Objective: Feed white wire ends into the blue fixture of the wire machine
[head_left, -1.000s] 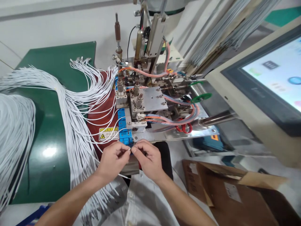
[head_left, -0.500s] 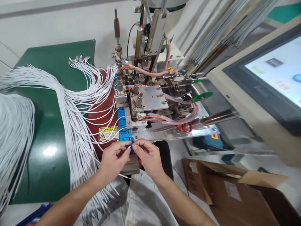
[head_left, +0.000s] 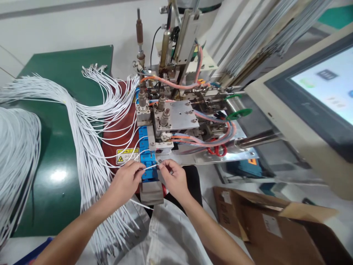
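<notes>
My left hand point(head_left: 127, 180) and my right hand point(head_left: 173, 178) both pinch one thin white wire point(head_left: 150, 167) and hold it across the blue fixture block point(head_left: 146, 154) at the front of a small metal machine point(head_left: 176, 117). The wire's tip sits right at the block's right edge, between my fingertips. A large fan of the same white wires point(head_left: 88, 125) lies on the green table point(head_left: 55, 176) to the left of my left hand, with metal terminals at their far ends.
A touch screen panel point(head_left: 317, 99) stands at the right. An open cardboard box point(head_left: 273, 221) sits at the lower right. Another thick bundle of white wires point(head_left: 16, 154) hangs at the far left. A yellow warning label point(head_left: 127, 155) is on the red machine base.
Both hands have moved slightly up and away from me with the wire, from just below the blue block to over its lower part.
</notes>
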Motion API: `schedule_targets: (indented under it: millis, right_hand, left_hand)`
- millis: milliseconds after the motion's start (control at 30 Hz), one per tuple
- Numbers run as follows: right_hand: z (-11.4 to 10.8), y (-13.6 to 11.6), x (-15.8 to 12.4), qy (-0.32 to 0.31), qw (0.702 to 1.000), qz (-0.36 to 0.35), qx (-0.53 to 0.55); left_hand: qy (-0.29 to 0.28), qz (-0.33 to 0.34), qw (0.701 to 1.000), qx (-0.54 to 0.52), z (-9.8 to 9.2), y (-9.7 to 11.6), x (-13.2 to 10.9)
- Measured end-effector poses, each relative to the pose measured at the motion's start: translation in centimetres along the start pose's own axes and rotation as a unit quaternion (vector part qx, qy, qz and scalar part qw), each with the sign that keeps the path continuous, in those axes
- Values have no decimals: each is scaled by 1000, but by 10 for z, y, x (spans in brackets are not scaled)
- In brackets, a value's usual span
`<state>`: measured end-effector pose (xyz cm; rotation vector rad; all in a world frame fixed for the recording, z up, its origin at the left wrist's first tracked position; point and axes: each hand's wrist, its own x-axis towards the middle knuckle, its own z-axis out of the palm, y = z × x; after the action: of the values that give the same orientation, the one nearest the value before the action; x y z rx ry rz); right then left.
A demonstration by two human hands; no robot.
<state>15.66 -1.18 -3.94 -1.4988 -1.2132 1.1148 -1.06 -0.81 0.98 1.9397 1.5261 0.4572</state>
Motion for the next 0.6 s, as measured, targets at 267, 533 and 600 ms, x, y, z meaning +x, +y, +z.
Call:
schedule_targets:
  millis: [267,533,600]
  right_hand:
    - [1,2,4,-43,997,54,22]
    - [-8,6,11,-104,994,17,-4]
    - [-10,6,14,-95,991,-47,-82]
  left_hand:
    - [18,34,998,42,6,-7,7]
    - [16,39,999,29,8,-12,9]
    - [11,42,999,25,7,-12,9]
